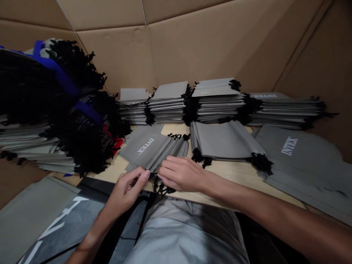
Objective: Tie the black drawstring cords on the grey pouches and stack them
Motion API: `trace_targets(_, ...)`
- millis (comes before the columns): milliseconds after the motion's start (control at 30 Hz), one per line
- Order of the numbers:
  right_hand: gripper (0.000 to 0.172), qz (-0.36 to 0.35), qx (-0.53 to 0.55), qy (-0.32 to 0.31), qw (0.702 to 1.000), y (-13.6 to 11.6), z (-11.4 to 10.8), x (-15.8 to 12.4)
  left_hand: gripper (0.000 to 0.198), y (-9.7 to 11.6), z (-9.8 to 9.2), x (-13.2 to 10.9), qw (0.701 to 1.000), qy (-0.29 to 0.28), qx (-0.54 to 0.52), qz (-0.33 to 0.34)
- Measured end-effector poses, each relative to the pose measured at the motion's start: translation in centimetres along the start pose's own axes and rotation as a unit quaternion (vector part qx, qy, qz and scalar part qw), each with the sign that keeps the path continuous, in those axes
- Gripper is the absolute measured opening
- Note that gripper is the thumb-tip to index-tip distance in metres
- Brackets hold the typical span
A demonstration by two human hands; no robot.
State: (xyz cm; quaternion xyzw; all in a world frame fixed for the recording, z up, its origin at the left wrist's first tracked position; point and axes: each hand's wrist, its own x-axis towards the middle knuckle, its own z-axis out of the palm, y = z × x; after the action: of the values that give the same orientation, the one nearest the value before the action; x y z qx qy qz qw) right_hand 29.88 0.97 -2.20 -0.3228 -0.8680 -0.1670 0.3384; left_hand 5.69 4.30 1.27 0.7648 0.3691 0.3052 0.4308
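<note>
A fanned stack of grey pouches point(145, 146) printed INTEX lies on the light wooden table point(231, 176) in front of me. My left hand point(130, 187) pinches the near corner of the top pouch between thumb and forefinger. Close beside it, my right hand point(183, 174) has its fingers curled at the stack's near right edge; what they grip is hidden. Black cord ends point(163, 187) hang below the fingers at the table's front edge. More black cord knots show at the stack's far end.
Several piles of grey pouches point(167, 102) stand along the cardboard wall point(192, 44). Another pile point(225, 139) lies right of centre, with larger INTEX pieces point(308, 161) at the far right. A tall heap with black cords point(79, 135) and blue straps point(64, 80) rises at left.
</note>
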Motion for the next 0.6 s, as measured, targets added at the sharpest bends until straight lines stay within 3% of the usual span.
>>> trace_targets(200,0.023,-0.059,-0.032,-0.005,0.998,0.2,-0.4,-0.2,0.065,-0.6,1.1,-0.7,0.990,-0.001,-0.123,-0.073)
trace_targets(400,0.026,-0.107,-0.059,0.014,0.992,0.1,-1.2,-0.4,0.061,0.6,2.6,-0.9,0.964,0.000,-0.220,-0.152)
trace_targets(600,0.025,-0.090,-0.060,0.021,0.994,-0.2,-1.3,-0.1,0.067,0.7,2.1,-0.7,0.961,0.007,-0.230,-0.154)
